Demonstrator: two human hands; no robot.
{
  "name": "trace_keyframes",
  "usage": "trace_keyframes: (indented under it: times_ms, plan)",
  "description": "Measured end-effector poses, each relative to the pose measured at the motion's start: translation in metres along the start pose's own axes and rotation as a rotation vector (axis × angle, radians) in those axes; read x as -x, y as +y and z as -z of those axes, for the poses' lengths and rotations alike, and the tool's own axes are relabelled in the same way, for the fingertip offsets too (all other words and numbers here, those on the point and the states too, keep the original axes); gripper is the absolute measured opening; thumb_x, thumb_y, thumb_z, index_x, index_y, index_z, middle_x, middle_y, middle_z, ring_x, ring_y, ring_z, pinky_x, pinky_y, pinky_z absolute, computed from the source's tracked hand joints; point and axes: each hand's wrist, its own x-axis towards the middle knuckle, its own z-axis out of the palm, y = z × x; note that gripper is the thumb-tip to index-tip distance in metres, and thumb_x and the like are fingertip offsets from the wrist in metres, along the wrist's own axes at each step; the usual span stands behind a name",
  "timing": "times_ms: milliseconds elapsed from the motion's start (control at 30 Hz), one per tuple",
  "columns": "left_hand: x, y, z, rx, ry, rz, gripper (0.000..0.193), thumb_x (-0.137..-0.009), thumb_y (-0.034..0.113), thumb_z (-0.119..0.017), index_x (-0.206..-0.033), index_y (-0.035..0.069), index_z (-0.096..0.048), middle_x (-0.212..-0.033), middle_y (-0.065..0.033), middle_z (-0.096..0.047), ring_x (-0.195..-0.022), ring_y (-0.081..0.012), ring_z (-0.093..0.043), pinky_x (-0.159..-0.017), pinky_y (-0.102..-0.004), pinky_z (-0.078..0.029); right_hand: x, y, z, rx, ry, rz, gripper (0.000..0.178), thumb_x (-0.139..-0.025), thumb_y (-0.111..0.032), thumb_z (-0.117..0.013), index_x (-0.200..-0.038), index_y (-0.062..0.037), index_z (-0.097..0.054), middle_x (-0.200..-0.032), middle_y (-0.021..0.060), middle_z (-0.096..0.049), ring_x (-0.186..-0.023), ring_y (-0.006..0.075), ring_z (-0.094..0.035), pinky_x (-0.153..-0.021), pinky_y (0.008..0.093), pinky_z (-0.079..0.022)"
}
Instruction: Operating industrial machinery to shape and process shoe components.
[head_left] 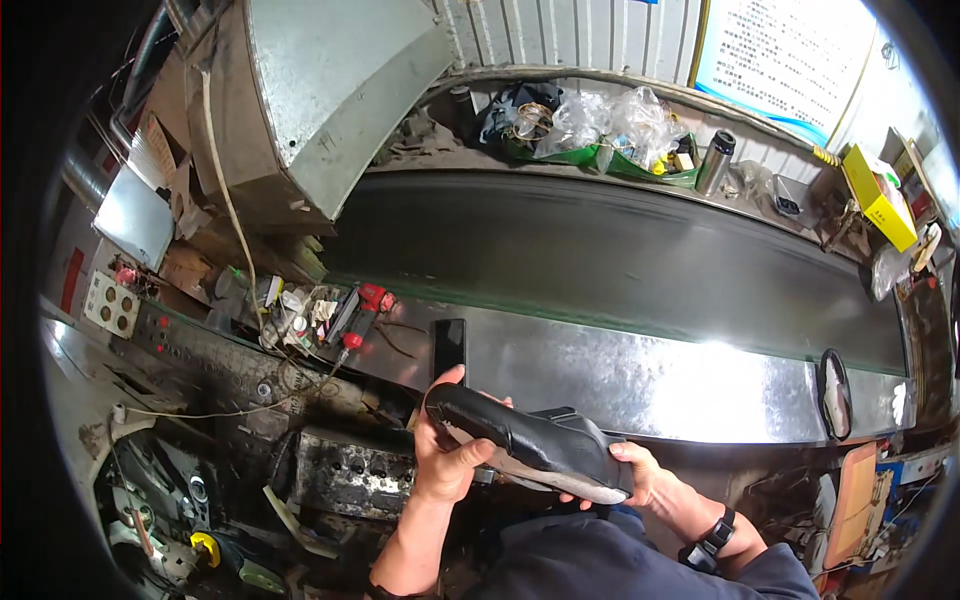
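Observation:
A black leather shoe (pixel 555 450) is held up between my two hands, turned on its side so part of its pale underside shows. My left hand (pixel 447 460) wraps around the rounded end at the left, thumb across the underside. At the other end my right hand (pixel 640 472) grips the shoe, with its thumb on top and fingertips showing below. Just beyond my left hand, a flat black rectangular object like a phone (pixel 450 348) lies on the metal ledge (pixel 570 370). Farther right on that ledge rests another black shoe-shaped piece with a pale face (pixel 836 395).
Behind the ledge runs a wide dark conveyor belt (pixel 600 250). A large metal hood (pixel 345 90) stands at the left, near a red-and-black tool (pixel 372 300) and loose clutter. Green trays with plastic bags (pixel 650 175), a steel flask (pixel 715 163) and a yellow box (pixel 880 200) line the back.

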Motion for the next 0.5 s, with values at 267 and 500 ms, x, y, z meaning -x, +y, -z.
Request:
trace_keyframes:
  times_ms: [267, 500]
  plan:
    - [0.0, -0.016, 0.01, 0.166, 0.24, -0.008, 0.057, -0.089, 0.037, -0.071, -0.133, 0.005, -0.055, -0.121, -0.0139, -0.066, -0.118, -0.0362, -0.06, -0.107, -0.0523, -0.046, -0.015, 0.013, -0.012, 0.278, 0.164, 0.466, 0.096, -0.099, -0.03, -0.065, -0.161, -0.0274, 0.007, -0.168, 0.0092, -0.013, -0.143, 0.0385, -0.039, -0.109, 0.0607, -0.043]
    - [-0.01, -0.015, 0.0, 0.014, 0.49, -0.188, 0.053, -0.095, 0.029, -0.063, -0.136, -0.002, -0.051, -0.128, -0.0233, -0.062, -0.12, -0.0367, -0.061, -0.105, -0.0523, -0.048, -0.032, 0.01, -0.047, 0.891, 0.457, 0.5, 0.079, -0.086, -0.003, -0.079, -0.153, -0.0019, -0.036, -0.143, 0.0128, -0.052, -0.13, 0.0183, -0.05, -0.11, 0.0326, -0.039]
